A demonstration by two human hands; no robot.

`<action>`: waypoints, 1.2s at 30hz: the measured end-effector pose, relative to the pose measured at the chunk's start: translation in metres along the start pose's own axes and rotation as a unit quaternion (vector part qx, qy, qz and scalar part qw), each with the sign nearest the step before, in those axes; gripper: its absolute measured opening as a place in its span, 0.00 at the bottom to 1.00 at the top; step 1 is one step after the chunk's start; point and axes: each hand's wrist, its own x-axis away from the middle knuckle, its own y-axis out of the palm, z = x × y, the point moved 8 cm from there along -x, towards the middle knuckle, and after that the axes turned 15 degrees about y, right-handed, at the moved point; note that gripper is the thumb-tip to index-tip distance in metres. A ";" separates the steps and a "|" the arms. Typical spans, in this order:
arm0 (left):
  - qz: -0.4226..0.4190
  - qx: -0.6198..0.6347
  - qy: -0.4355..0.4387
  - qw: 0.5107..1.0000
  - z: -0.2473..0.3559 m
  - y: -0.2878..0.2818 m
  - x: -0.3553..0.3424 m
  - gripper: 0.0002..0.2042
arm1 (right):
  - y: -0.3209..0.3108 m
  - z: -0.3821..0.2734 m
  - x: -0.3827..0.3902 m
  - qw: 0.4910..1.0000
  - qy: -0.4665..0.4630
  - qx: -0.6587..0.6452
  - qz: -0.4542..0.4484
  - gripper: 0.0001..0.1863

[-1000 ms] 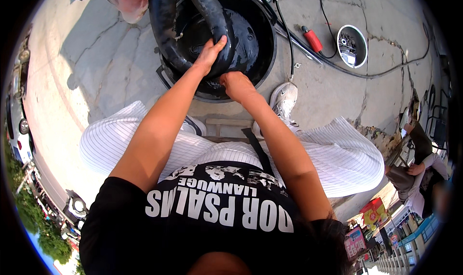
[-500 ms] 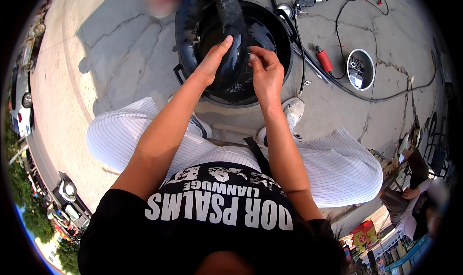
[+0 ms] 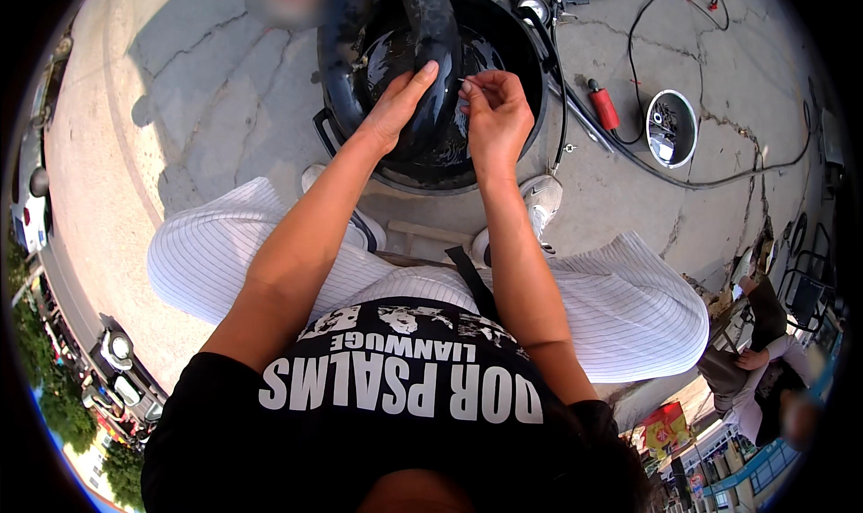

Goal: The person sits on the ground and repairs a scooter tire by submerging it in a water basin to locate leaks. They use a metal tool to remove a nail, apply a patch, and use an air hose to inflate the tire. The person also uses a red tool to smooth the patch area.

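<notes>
A wet black inner tube (image 3: 432, 27) stands bent in a round black basin (image 3: 419, 186) holding dark water, between my feet. My left hand (image 3: 392, 113) is closed around the tube's near section, the thumb lying along its top. Just right of the tube, my right hand (image 3: 497, 126) has thumb and forefinger pinched together. A tiny pale sliver shows at those fingertips, close to the tube's side; it is too small to name. The left hand's fingers are mostly hidden behind the tube.
To the right lie a pressure gauge (image 3: 533, 9) with its hose, a red-handled tool (image 3: 603, 108) on a black cord, and a metal bowl (image 3: 693, 141) of small metal parts. Cracked concrete (image 3: 620, 198) surrounds the basin. Another person (image 3: 764, 360) sits at far right.
The right hand's pinched fingertips have shifted slightly up and left, nearer the tube's side. The left hand keeps its hold. The whole view has shifted a little.
</notes>
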 end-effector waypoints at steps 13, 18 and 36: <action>0.004 -0.031 -0.008 0.999 -0.011 -0.009 -0.004 0.31 | -0.001 -0.002 -0.001 0.998 -0.022 0.055 0.008 0.03; 0.005 -0.033 0.002 0.999 -0.007 -0.005 -0.003 0.31 | -0.001 -0.001 -0.001 0.997 -0.030 0.069 0.011 0.03; 0.002 -0.029 0.004 1.000 -0.005 -0.003 -0.002 0.34 | -0.001 -0.004 -0.001 0.994 -0.047 0.095 0.012 0.03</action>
